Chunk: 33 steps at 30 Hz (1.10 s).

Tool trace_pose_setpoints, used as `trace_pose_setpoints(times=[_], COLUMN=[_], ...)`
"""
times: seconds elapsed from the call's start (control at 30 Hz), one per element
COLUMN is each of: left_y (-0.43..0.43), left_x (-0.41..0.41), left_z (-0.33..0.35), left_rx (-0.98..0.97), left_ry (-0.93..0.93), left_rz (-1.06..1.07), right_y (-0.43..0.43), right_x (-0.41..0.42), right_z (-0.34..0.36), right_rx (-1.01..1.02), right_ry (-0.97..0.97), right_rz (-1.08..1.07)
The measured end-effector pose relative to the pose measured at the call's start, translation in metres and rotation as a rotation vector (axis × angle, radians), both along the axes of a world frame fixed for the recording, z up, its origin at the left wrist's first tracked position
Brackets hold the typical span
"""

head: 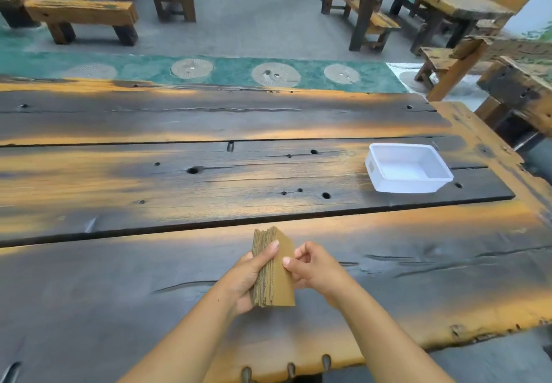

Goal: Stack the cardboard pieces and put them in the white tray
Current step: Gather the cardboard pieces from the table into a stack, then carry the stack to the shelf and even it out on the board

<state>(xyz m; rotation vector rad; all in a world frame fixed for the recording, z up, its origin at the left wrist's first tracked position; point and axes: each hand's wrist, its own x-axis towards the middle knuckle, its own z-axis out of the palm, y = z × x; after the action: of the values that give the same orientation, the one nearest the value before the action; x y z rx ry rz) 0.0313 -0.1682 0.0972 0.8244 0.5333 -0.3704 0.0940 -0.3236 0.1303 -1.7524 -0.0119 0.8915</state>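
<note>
A stack of brown cardboard pieces (279,281) stands on edge on the near plank of the wooden table, held between both hands. My left hand (249,275) grips the stack from its left side, thumb across the corrugated edges. My right hand (310,266) presses against the flat right face, fingers curled. The white tray (375,170) sits far to the right on the middle plank, with nothing inside it, well apart from the hands.
The dark and orange wooden table (179,179) has gaps between its planks and several holes. Its right edge is close beyond the tray. Wooden benches (80,15) and other tables stand on the floor behind.
</note>
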Motion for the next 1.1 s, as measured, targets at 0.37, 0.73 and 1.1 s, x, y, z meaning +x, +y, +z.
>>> trace_pose_setpoints(times=[0.37, 0.73, 1.1], left_y=[0.059, 0.056, 0.017], left_x=[-0.042, -0.007, 0.009], left_z=[0.016, 0.021, 0.014], left_rx=[0.071, -0.145, 0.229], left_ry=[0.067, 0.041, 0.128], left_rz=[-0.318, -0.659, 0.115], right_y=[0.04, 0.017, -0.015], right_x=[-0.002, -0.007, 0.012], right_z=[0.025, 0.021, -0.007], right_rx=[-0.131, 0.145, 0.25], right_ry=[-0.277, -0.093, 0.012], right_rz=[0.56, 0.431, -0.064])
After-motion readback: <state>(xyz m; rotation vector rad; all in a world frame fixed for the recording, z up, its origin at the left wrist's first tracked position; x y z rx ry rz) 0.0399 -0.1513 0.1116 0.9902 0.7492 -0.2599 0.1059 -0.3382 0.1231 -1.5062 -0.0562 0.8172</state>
